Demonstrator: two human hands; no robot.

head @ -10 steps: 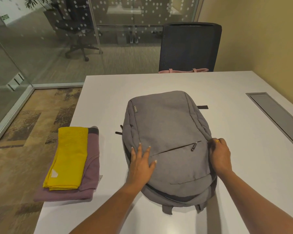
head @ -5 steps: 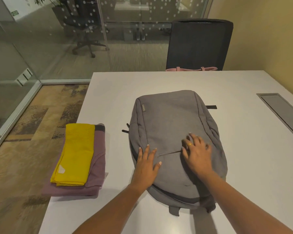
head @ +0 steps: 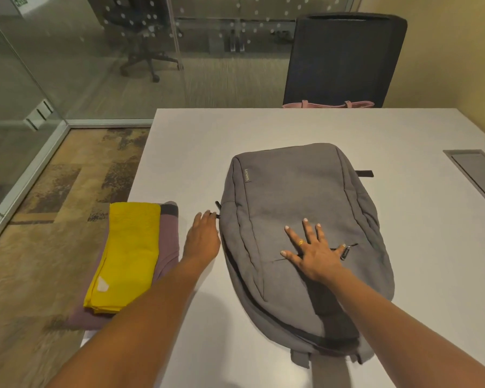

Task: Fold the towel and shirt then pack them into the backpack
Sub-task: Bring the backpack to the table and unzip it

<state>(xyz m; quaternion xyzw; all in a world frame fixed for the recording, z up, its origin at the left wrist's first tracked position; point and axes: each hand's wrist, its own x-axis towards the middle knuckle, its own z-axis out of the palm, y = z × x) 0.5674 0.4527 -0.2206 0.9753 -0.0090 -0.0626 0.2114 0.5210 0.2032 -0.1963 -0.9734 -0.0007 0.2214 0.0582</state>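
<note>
Opening step in hand: right hand (head: pixel 317 256), fingers (head: pixel 308 229) spread flat, steadies the shut backpack (head: pixel 291 191); left hand (head: pixel 203 239) reaches its nine-o'clock zipper pull (head: pixel 218 216), grip indiscernible; next move likely needs a pinch and draw.

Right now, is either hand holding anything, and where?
Nothing gripped: right hand lies flat on the backpack; left hand touches its side zipper pull.

White table (head: pixel 291 130); black chair (head: pixel 345 57) beyond far edge, pink bag (head: pixel 328 104) before its backrest; grey panel (head: pixel 479 172) inset right.
</note>
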